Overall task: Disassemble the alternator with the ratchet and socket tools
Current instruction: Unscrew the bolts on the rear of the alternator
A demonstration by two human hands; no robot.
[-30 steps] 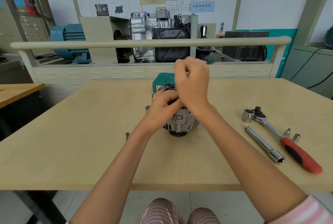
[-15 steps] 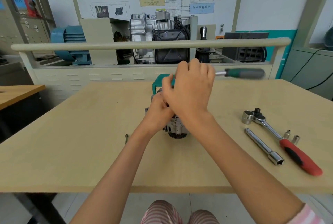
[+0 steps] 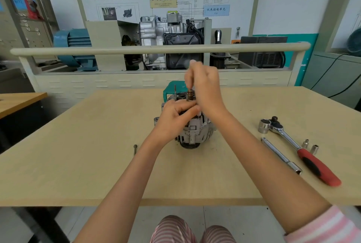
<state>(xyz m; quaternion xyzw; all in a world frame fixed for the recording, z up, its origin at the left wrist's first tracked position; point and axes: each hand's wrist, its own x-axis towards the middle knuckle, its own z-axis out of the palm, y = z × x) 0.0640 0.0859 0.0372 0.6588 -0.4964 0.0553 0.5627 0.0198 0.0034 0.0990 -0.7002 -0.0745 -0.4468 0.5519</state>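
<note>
Centre frame on the table (image 3: 82, 156), my left hand (image 3: 175, 117) clamps the alternator (image 3: 195, 131) to stop it twisting while my right hand (image 3: 205, 84) curls round something blurred over its top shaft, red ratchet (image 3: 298, 147) idle at right.

Left hand (image 3: 176, 116) low, fingers curled; right hand (image 3: 205, 84) raised, fisted.

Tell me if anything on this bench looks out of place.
Nothing damaged. One long bolt lies alone on the table left of the alternator, apart from the ratchet and sockets on the right.
</note>
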